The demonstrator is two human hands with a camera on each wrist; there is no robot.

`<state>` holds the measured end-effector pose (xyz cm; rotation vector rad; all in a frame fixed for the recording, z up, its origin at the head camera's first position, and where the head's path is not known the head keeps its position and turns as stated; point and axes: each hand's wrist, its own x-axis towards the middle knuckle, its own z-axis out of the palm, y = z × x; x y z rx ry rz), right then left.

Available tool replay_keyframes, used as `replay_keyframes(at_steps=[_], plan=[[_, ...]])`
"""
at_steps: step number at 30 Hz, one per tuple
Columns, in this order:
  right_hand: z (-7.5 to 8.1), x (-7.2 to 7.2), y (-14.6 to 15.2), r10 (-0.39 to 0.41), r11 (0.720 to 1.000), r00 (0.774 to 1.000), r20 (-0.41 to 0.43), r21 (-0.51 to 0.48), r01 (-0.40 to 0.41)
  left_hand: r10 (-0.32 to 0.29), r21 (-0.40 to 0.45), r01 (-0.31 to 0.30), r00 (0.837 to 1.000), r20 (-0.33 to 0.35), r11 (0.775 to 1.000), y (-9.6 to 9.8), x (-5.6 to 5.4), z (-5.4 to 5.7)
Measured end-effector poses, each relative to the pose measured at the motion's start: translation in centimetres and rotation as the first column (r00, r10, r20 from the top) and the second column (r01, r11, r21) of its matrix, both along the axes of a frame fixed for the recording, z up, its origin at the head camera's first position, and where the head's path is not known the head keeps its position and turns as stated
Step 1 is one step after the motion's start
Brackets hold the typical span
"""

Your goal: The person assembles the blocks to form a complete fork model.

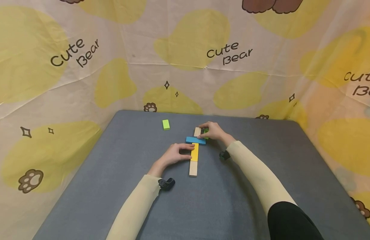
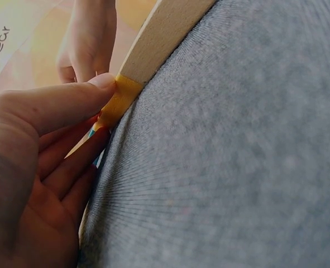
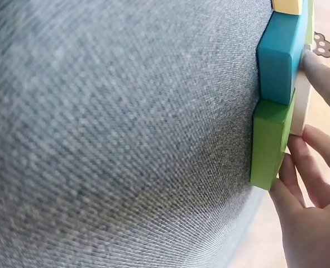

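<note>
Flat blocks lie in a line on the table. A plain wooden block point(image 1: 193, 169) is nearest, then a yellow block point(image 1: 195, 152), then a blue block point(image 1: 195, 140) set crosswise, then a far plain wooden block point(image 1: 197, 132). My left hand point(image 1: 173, 154) pinches the yellow block from its left side, thumb toward the near end. With thumb by the blue block and a finger at the far end, my right hand point(image 1: 214, 131) holds the far wooden block lengthwise. A green block point(image 3: 271, 145) stands against the blue one, partly hidden under that hand in the head view.
A separate light green block point(image 1: 166, 125) lies at the back left of the grey table point(image 1: 92, 186). Behind the table's far edge hangs a printed curtain point(image 1: 185, 50), which also runs along both sides. Dark bands point(image 1: 166, 184) sit at the wrists.
</note>
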<state>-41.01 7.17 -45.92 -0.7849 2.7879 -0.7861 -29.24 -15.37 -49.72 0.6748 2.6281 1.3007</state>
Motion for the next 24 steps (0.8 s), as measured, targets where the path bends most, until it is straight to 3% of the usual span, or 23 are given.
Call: replay_keyframes(at_steps=[24], plan=[[0.00, -0.48, -0.37, 0.048, 0.997, 0.998, 0.048, 0.059, -0.051, 0.006, 0.006, -0.006, 1.000, -0.003, 1.000, 0.01, 0.48, 0.34]])
